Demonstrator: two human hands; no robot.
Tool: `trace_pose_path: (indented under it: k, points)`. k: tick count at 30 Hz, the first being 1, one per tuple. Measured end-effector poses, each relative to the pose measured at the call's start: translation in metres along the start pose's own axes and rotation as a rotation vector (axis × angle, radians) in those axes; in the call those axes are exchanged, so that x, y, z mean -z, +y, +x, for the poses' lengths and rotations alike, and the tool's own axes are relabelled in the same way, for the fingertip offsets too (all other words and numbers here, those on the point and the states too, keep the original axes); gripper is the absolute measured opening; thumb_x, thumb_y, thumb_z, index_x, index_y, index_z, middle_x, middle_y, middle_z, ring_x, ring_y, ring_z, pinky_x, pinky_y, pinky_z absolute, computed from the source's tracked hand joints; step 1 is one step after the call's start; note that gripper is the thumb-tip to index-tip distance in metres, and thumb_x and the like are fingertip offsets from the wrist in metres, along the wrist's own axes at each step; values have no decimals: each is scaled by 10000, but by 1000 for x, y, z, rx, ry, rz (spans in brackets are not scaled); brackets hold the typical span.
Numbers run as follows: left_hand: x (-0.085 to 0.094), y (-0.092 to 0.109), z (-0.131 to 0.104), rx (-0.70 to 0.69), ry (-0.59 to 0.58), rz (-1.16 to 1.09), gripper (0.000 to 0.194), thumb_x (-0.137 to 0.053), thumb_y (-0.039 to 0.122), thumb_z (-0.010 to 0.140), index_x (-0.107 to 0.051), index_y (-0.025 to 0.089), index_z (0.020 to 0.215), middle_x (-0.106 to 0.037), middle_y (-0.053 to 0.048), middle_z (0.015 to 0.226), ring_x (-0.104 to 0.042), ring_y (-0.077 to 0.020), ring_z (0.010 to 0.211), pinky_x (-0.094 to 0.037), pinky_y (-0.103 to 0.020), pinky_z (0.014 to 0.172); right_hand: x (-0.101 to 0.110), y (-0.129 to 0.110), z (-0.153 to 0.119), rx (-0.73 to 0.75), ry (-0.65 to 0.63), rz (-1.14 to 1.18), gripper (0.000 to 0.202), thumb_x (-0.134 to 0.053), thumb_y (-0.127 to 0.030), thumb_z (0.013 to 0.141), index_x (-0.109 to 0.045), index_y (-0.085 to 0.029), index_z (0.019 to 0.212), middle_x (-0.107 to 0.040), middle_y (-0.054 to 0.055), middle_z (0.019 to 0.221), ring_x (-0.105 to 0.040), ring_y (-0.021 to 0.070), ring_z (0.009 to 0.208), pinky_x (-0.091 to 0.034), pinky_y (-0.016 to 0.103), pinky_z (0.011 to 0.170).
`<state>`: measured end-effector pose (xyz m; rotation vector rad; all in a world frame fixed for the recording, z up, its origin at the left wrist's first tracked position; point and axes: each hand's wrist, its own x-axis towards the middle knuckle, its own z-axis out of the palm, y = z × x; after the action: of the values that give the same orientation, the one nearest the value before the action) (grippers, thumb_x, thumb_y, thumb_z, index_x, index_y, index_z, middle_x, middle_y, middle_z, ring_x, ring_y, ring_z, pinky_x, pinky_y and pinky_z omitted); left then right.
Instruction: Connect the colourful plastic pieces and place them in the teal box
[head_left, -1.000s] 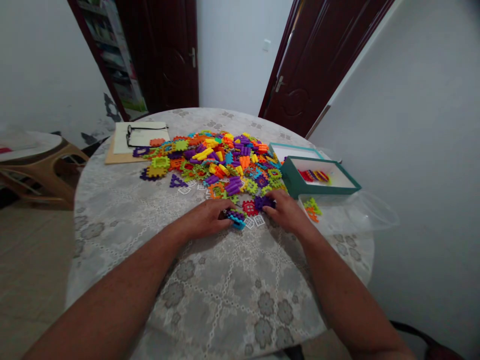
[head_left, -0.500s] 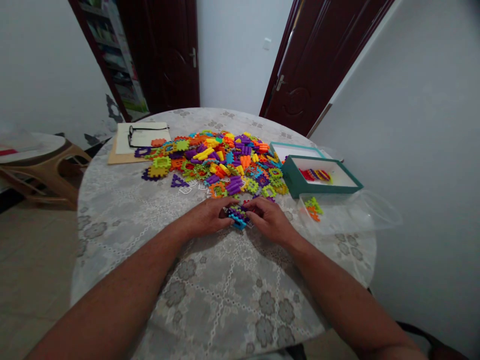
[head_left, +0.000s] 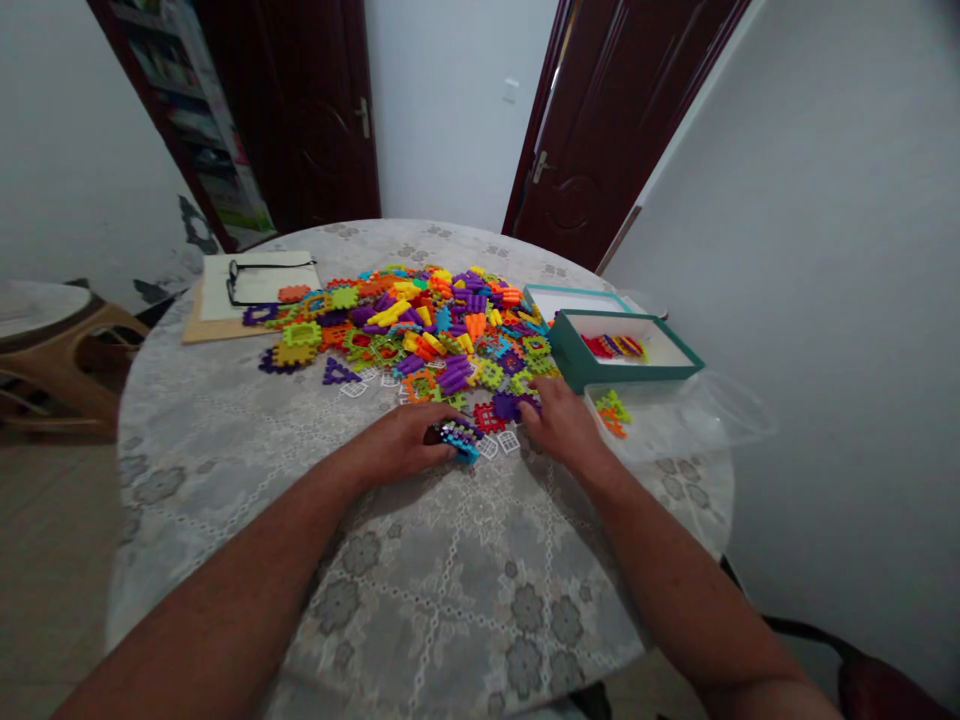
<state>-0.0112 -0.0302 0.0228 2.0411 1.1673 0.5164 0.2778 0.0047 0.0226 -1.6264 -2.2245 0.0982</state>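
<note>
My left hand (head_left: 407,440) is closed around a small stack of toothed plastic building pieces (head_left: 460,440), blue at the bottom with purple and other colours above. Its fingertips partly cover the stack. At the near right edge of the pile, my right hand (head_left: 559,422) pinches at a purple toothed piece (head_left: 526,402) with thumb and forefinger; the other fingers are hidden. Between the hands lie a red window-like piece (head_left: 489,418) and a white lattice piece (head_left: 509,442). Behind them spreads a large pile of mixed plastic building pieces (head_left: 442,320).
A green box (head_left: 637,376) with a few coloured pieces stands at the right, its lid behind. In front of it lies a clear plastic tray (head_left: 667,440) holding green and orange pieces. Glasses (head_left: 234,285) rest on paper at the left. Patterned cloth covers the round table (head_left: 442,570).
My right hand has left the stack and moved right to the purple pieces. The stack stays in my left hand. The view has turned slightly to the right.
</note>
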Motion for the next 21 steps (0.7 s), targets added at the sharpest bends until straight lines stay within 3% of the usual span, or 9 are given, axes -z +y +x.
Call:
trace_pose_path:
  k: [5,10,13,17,21]
  points:
    - [-1,-2,0,4,0,-4,460,-715,299,893,-675,266,1350,-765,-45,1092,-668,-200,919,-482,-299,842,1,9,4,-43,-157,-103,277,-652,-381,972,-668,-172,1153,-742,170,1105,-691,298,1048,-510,366,902]
    - [-1,-1,-1,11,4,-34,473,-726,298,888,-668,265,1356,-769,-55,1122,-676,-206,933,-487,-308,854,9,1,4,-60,-118,-74,199,-573,-288,979,-677,-160,1090,-753,176,1060,-701,296,995,-503,374,877]
    - [-1,1,-1,20,2,-60,461,-728,300,884,-676,278,1342,-772,-53,1138,-681,-212,952,-497,-314,860,19,-9,2,2,-69,142,209,-559,-273,981,-668,-180,1133,-757,132,1089,-700,260,996,-507,357,891]
    - [-2,-2,-1,19,15,-83,570,-722,303,879,-622,269,1439,-771,-59,1137,-683,-206,914,-506,-321,842,20,-34,-8,160,-117,512,218,-512,-289,1033,-666,-220,1172,-758,57,1086,-693,202,971,-513,316,868]
    - [-4,-10,1,17,29,-90,715,-705,291,884,-503,254,1570,-777,-54,1066,-685,-201,857,-512,-329,814,2,-55,-15,276,-162,537,227,-467,-264,1067,-689,-217,1070,-735,39,987,-676,192,927,-501,310,863]
